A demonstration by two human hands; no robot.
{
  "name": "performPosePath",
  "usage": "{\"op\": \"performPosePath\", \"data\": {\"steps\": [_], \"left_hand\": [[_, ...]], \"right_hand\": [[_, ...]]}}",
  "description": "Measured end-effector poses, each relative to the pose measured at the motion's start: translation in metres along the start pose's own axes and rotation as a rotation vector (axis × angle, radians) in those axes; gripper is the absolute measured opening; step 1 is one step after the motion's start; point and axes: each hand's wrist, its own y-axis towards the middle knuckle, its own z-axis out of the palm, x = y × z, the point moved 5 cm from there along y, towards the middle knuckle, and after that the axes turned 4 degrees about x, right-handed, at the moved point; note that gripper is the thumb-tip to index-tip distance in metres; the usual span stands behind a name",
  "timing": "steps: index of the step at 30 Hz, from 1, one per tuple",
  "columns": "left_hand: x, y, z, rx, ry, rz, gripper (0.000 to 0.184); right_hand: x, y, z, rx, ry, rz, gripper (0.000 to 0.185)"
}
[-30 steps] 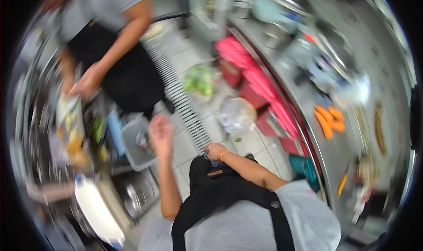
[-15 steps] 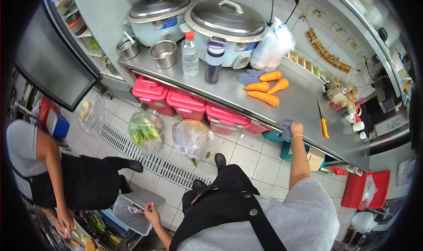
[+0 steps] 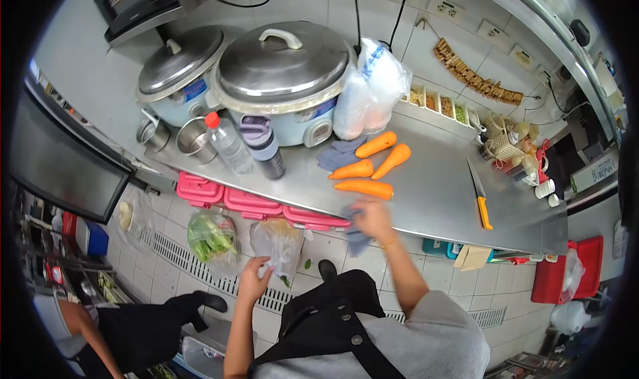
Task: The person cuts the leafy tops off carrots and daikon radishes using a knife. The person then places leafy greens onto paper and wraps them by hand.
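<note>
My right hand (image 3: 374,219) is closed around a grey cloth (image 3: 357,240) at the front edge of the steel counter (image 3: 426,196); the cloth hangs down over the edge. Just behind it lie several peeled carrots (image 3: 364,189), beside a crumpled blue-grey cloth (image 3: 339,155). My left hand (image 3: 253,280) is raised over the floor, in front of a clear plastic bag (image 3: 279,242). Its fingers are curled together, and what they hold, if anything, is too small to make out. A knife (image 3: 484,209) with an orange handle lies apart on the right of the counter.
Two rice cookers (image 3: 283,69), a water bottle (image 3: 229,146), a tumbler (image 3: 263,149) and a metal pot (image 3: 194,139) line the counter's left. Pink bins (image 3: 253,204) stand below. Bagged greens (image 3: 212,236) sit on the floor. A co-worker (image 3: 126,332) stands at lower left beside a grey bin (image 3: 203,349).
My right hand has moved left along the counter edge with the grey cloth. My left hand has risen away from the grey bin. The view has shifted toward the counter.
</note>
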Motion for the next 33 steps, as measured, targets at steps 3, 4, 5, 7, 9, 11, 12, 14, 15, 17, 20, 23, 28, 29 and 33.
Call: {"op": "performPosePath", "data": {"steps": [3, 4, 5, 7, 9, 11, 12, 14, 15, 17, 20, 23, 28, 29, 33], "left_hand": [[-0.066, 0.094, 0.04, 0.114, 0.147, 0.381, 0.038], [-0.09, 0.126, 0.057, 0.198, 0.218, 0.44, 0.044], [-0.101, 0.16, 0.082, 0.232, 0.22, 0.518, 0.051], [-0.131, 0.219, 0.119, 0.267, 0.273, 0.61, 0.062], [-0.143, 0.262, 0.148, 0.259, 0.283, 0.628, 0.065], [-0.137, 0.278, 0.182, 0.445, 0.576, 0.609, 0.067], [-0.136, 0.276, 0.19, 0.439, 0.565, 0.58, 0.067], [-0.13, 0.272, 0.198, 0.454, 0.451, 0.462, 0.063], [-0.123, 0.266, 0.207, 0.424, 0.422, 0.45, 0.062], [-0.126, 0.253, 0.215, 0.363, 0.467, 0.406, 0.063], [-0.124, 0.254, 0.234, 0.267, 0.499, 0.296, 0.053], [-0.116, 0.255, 0.235, 0.366, 0.484, 0.266, 0.046], [-0.076, 0.216, 0.186, 0.39, 0.186, 0.305, 0.044], [-0.066, 0.201, 0.178, 0.441, 0.115, 0.35, 0.045], [-0.022, 0.113, 0.124, 0.333, -0.228, 0.06, 0.047]], "right_hand": [[-0.056, 0.024, -0.081, 0.008, -0.517, 0.154, 0.038], [-0.075, 0.041, -0.095, -0.043, -0.609, 0.086, 0.046], [-0.096, 0.063, -0.103, -0.03, -0.614, 0.078, 0.046], [-0.119, 0.103, -0.1, 0.095, -0.573, -0.239, 0.05], [-0.147, 0.132, -0.092, 0.298, -0.613, -0.18, 0.053], [-0.17, 0.136, -0.075, 0.513, -0.648, -0.124, 0.057], [-0.178, 0.138, -0.069, 0.529, -0.692, -0.137, 0.06], [-0.179, 0.141, -0.06, 0.555, -0.733, -0.189, 0.064], [-0.168, 0.142, -0.063, 0.512, -0.782, -0.226, 0.069], [-0.14, 0.155, -0.074, 0.407, -0.812, -0.323, 0.08], [-0.128, 0.175, -0.062, 0.449, -0.786, -0.437, 0.09], [-0.135, 0.186, -0.056, 0.542, -0.691, -0.503, 0.088], [-0.156, 0.173, -0.058, 0.67, -0.624, -0.49, 0.068], [-0.152, 0.172, -0.057, 0.686, -0.62, -0.506, 0.068], [-0.134, 0.174, -0.054, 0.631, -0.714, -0.633, 0.058]]}}
